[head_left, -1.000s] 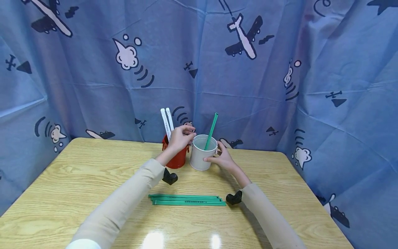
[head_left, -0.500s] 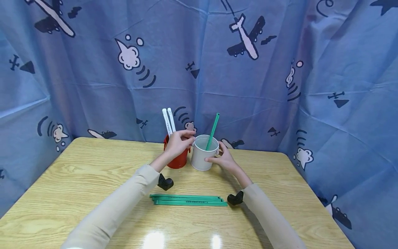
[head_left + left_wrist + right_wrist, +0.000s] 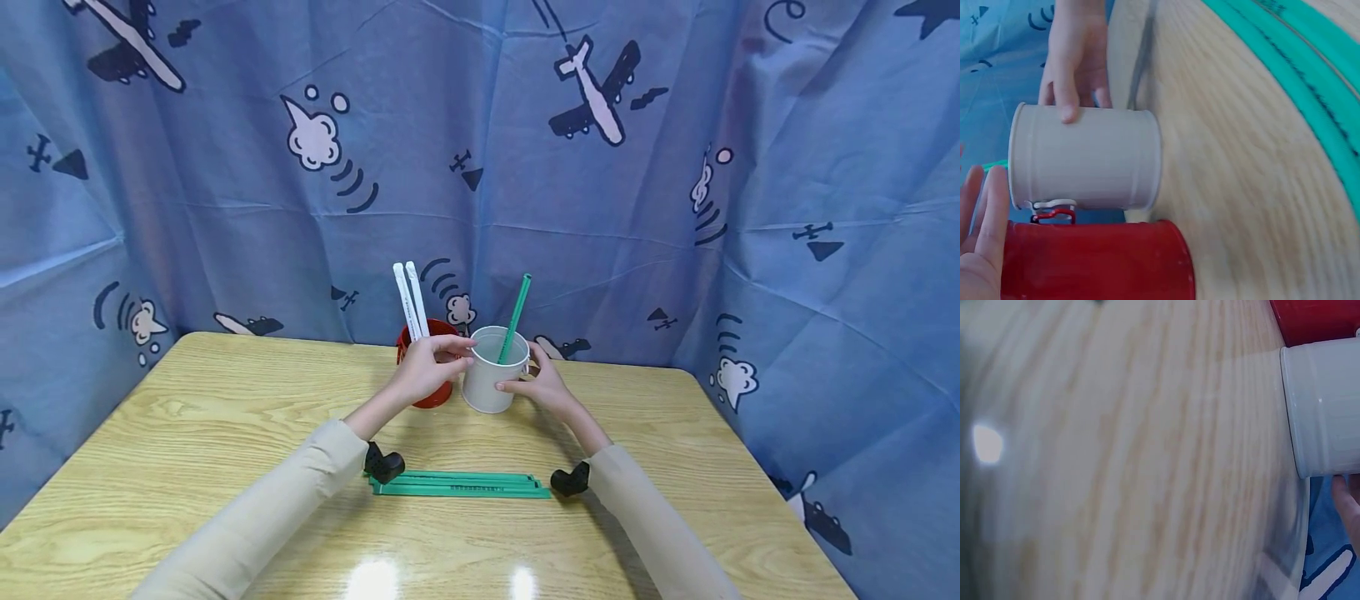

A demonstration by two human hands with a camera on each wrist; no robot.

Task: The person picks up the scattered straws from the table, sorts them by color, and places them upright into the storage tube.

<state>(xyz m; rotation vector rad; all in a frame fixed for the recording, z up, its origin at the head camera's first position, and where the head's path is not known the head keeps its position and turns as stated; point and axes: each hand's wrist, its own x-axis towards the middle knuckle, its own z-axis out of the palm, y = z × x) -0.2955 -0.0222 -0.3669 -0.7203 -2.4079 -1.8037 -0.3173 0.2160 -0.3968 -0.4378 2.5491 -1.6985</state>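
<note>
A white metal bucket [image 3: 486,390] stands upright with one slim green wrapped stick [image 3: 515,318] leaning in it. My right hand [image 3: 547,388] holds its right side, thumb in front and fingers behind. At the bucket's left rim is my left hand [image 3: 427,367], its fingers straight and holding nothing; whether they touch the rim I cannot tell. Behind that hand, partly hidden, stands a red bucket [image 3: 435,397] with two white wrapped sticks [image 3: 407,304] in it. In the left wrist view, the side handles of the white bucket [image 3: 1085,156] and red bucket [image 3: 1097,259] lie close together.
Several flat green wrapped sticks [image 3: 465,484] lie side by side across the wooden table [image 3: 247,400], in front of the buckets. A blue curtain [image 3: 420,125] with printed planes hangs behind the table. Each wrist wears a small black camera mount [image 3: 572,479].
My left hand has come down and towards me from above the buckets, with its fingers at the white rim, uncovering more of the red bucket. The right hand keeps its hold on the white bucket.
</note>
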